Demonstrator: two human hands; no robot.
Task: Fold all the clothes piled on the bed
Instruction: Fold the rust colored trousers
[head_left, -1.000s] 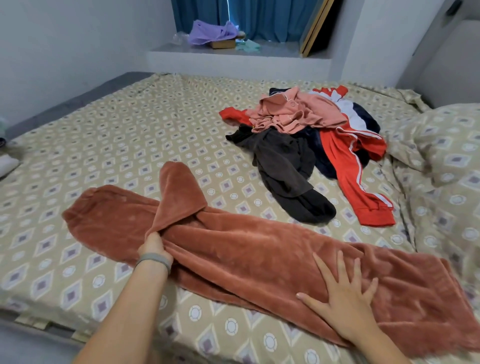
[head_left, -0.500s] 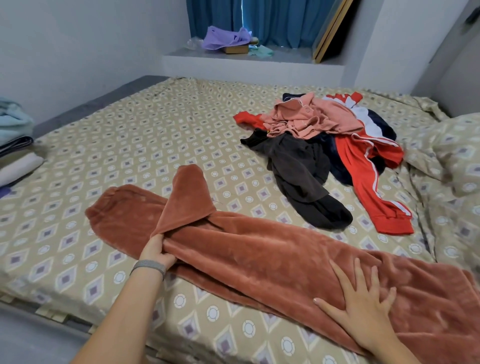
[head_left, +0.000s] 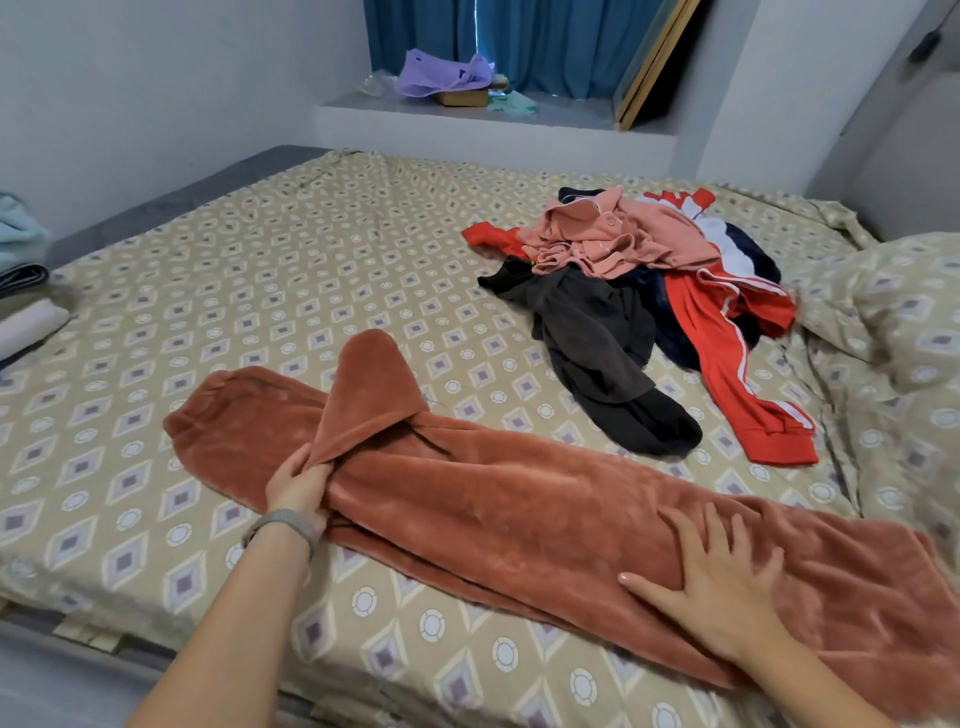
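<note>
Near the bed (head_left: 311, 249) edge, the left hand (head_left: 296, 483) pinches the rust fleece trousers (head_left: 519, 499); the right hand (head_left: 722, 592) presses them flat, fingers spread. Plush fabric may slide, skewing the fold.

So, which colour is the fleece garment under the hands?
Rust brown, plain: the fleece garment, seen in the head view.

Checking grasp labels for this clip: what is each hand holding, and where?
The left hand pinches the rust fleece trousers at a raised fold near the waist end. The right hand presses flat on them, gripping nothing.
</note>
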